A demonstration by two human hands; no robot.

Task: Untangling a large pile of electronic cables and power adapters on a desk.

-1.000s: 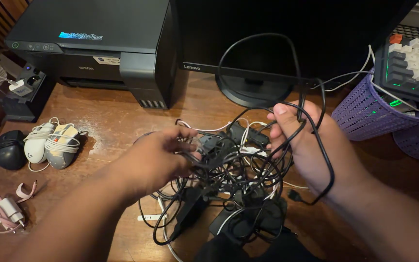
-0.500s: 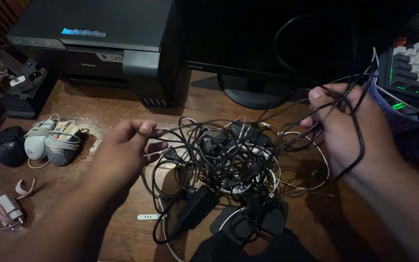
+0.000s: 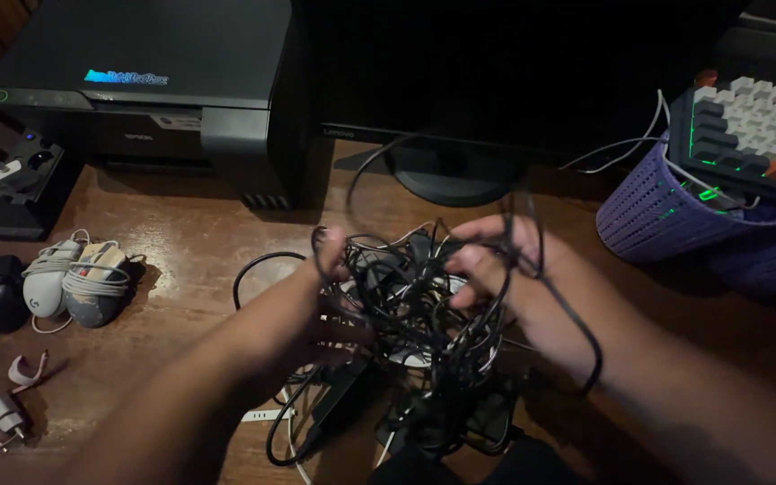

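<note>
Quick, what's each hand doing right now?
Left hand: closed on strands of the cable tangle.
Right hand: closed on black cables from the same tangle, loops draped over it.

Wooden desk (image 3: pixel 199 233) filled the view, brown, worn, scuffed and pale in patches. Light was dim; far side at 12 o'clock nearly black. Black printer (image 3: pixel 136 99) sat at 10 o'clock with a small lit panel. Monitor (image 3: pixel 496 63) was at 12, screen dark, round base (image 3: pixel 446 175) on the desk. Purple perforated basket (image 3: pixel 653 211) stood at 2 o'clock, a backlit keyboard (image 3: pixel 752 126) resting on top. No walls, floor or windows were visible.
</note>
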